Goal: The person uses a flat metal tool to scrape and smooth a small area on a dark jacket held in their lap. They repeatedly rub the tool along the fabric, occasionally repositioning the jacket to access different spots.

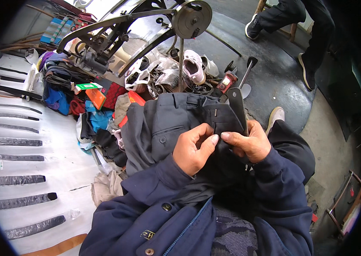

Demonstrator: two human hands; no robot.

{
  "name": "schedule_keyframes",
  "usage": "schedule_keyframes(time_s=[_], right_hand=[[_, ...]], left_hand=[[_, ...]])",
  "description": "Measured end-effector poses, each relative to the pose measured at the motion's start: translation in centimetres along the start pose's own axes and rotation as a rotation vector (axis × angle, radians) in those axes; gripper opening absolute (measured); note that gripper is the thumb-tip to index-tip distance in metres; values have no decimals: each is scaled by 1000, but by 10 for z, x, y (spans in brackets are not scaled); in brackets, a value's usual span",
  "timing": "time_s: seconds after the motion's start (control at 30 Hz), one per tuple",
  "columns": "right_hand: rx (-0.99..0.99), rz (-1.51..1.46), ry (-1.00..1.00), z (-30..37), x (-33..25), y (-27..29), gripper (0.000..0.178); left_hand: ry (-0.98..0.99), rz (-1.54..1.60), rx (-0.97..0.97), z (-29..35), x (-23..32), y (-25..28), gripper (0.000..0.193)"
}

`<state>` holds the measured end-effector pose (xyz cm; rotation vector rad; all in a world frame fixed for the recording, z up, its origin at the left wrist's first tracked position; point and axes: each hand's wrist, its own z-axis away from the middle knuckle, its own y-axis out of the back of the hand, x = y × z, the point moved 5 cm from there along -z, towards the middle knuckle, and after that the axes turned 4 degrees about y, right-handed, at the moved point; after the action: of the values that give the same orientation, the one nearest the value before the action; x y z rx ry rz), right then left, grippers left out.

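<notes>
A pair of dark grey trousers point(170, 117) lies across my lap, with its waistband at the far end and a buttoned back pocket showing. My left hand point(194, 150) pinches the cloth by the waistband opening between thumb and fingers. Close beside it, my right hand point(252, 143) has its thumb pressed on the same cloth, its fingers curled underneath. A small metal hook bar shows on the flap above my thumbs. Rising beside my right fingers is a dark flat strip with a rounded end point(237, 102); I cannot tell what it is or whether my hand grips it.
A hand-cranked sewing machine point(99, 47) with a round wheel point(192, 19) stands ahead. Below it lie shoes point(193, 67), bags and cloth scraps. Several wrapped dark belts point(12, 180) lie on a white sheet at left. Another person's legs point(317, 38) are at far right.
</notes>
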<state>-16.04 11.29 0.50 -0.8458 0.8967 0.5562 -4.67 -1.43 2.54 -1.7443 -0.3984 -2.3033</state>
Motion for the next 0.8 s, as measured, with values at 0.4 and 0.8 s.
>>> schedule_keyframes(time_s=[0.4,0.8], right_hand=[[45,181,20,-9,2,-1,22],[103,84,-109,-26,21,3,22]], left_hand=[[61,34,-47,-14,-19,8,14],[171,352,-185,-29,-39,13,12]])
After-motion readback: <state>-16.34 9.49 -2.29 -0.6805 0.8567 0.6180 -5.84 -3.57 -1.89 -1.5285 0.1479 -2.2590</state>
